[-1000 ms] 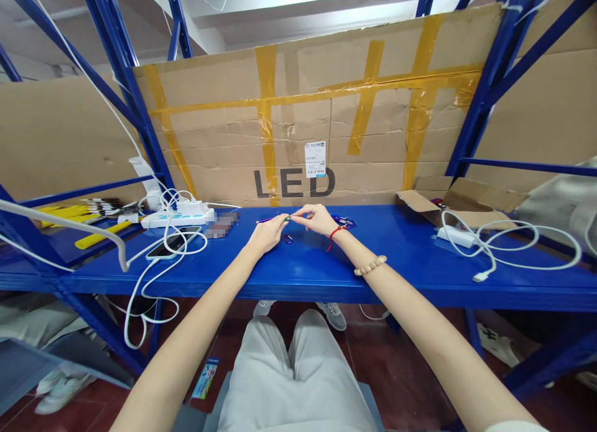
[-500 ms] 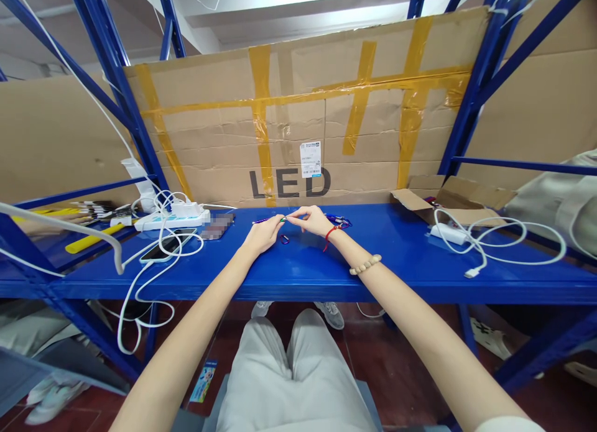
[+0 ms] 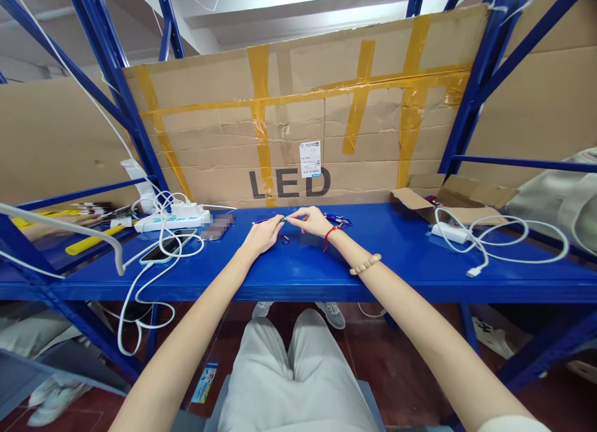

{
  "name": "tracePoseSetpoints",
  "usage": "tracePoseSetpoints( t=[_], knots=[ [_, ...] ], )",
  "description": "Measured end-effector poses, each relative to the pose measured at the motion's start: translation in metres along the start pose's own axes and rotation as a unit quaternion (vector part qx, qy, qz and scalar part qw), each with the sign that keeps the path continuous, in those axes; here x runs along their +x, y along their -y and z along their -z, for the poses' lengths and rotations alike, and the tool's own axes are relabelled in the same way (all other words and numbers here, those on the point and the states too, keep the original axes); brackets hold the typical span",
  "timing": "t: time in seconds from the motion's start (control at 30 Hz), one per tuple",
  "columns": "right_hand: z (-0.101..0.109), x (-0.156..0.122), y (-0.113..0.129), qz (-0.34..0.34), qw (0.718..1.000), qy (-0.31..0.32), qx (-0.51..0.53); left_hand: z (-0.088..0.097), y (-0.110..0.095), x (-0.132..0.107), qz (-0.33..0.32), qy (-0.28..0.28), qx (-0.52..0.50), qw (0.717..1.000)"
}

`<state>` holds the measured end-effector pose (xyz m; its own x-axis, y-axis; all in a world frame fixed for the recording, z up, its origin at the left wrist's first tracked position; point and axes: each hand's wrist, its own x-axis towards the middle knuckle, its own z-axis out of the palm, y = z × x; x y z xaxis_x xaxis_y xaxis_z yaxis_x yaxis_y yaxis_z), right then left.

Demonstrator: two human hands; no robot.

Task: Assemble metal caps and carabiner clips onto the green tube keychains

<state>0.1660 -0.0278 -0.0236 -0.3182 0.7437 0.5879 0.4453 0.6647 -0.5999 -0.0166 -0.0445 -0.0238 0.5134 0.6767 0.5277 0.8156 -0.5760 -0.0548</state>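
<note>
My left hand [image 3: 262, 234] rests at the middle of the blue tabletop, closed around a slim purple pen-like stick [image 3: 259, 221]. A small green bit [image 3: 282, 220] shows between the two hands, at the stick's right end. There my right hand [image 3: 310, 222] pinches with thumb and forefinger; fingers partly cover what it grips. Just below the hands lies a small dark loop with red on it [image 3: 285, 239], perhaps a carabiner. Several blue and purple slim items [image 3: 339, 220] lie behind my right wrist, too small to name surely.
On the left are a white power strip [image 3: 175, 220], a phone [image 3: 168, 247] and tangled white cables. An open cardboard box [image 3: 454, 202] and a white charger with cable [image 3: 450, 233] sit right. A cardboard wall [image 3: 289, 127] closes the back. Another person's hand [image 3: 60, 225] shows far left.
My hands stay in nearly the same place, with only slight finger movement at the green bit. The other person's hand at far left has shifted a little.
</note>
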Motion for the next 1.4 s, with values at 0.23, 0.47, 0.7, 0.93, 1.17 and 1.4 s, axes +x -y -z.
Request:
tracePoseSetpoints(
  t=[0.23,0.47,0.7,0.93,1.17,1.4],
  knots=[
    [-0.0012,0.0019,-0.0048,0.003,1.0,-0.005,0.019,-0.0038,0.0034,0.0007,-0.012,-0.009,-0.008,1.0],
    [-0.0014,0.0019,-0.0033,0.003,1.0,-0.019,0.024,-0.0024,0.0035,0.0013,-0.012,-0.016,-0.022,1.0],
    [-0.0019,0.0014,-0.0033,-0.005,0.999,-0.031,0.023,-0.0025,0.0018,0.0021,-0.006,-0.007,-0.023,1.0],
    [-0.0014,0.0011,-0.002,-0.007,0.999,-0.031,0.04,-0.0014,0.0005,0.0016,-0.006,-0.004,-0.017,1.0],
    [-0.0004,0.0006,0.0005,-0.017,0.998,-0.032,0.058,-0.0004,-0.0009,0.0017,-0.002,-0.001,-0.009,1.0],
    [-0.0002,0.0,0.0026,-0.032,0.996,-0.031,0.078,-0.001,-0.0012,0.0024,0.004,0.004,0.0,1.0]
  ],
)
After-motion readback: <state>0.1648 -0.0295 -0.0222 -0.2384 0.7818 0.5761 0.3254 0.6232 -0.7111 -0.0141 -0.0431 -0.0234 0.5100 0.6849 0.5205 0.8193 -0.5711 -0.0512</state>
